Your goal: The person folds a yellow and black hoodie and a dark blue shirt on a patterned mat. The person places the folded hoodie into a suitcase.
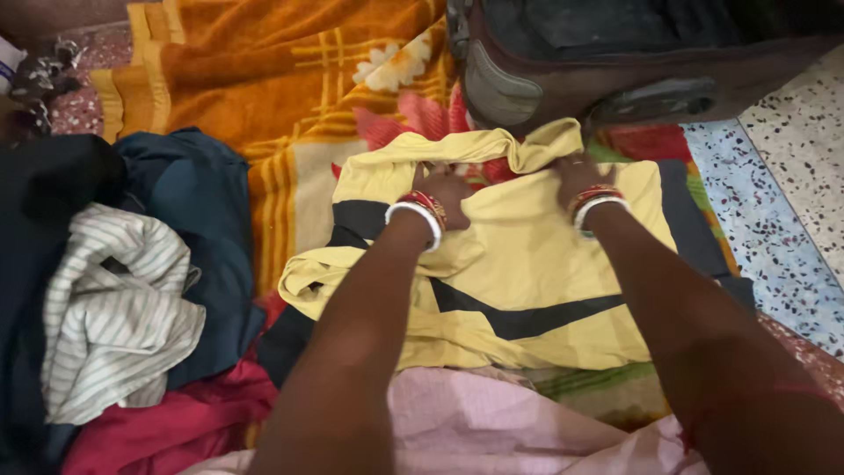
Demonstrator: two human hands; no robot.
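Fingers of left hand (446,192) and right hand (576,176) both grasp the yellow shirt's (527,264) far edge.

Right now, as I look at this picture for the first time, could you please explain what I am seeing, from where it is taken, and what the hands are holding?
There is one picture only, taken by a camera worn on a person's head, looking down at their own two bare arms. No machine is involved. The left hand and the right hand, each with red and white bangles at the wrist, press on a yellow garment with black stripes, near its crumpled upper edge. The fingers are partly hidden in the cloth. The garment lies on an orange blanket. To the left is a heap of clothes: a striped white shirt, dark blue cloth and red cloth. At the top stands a dark suitcase.
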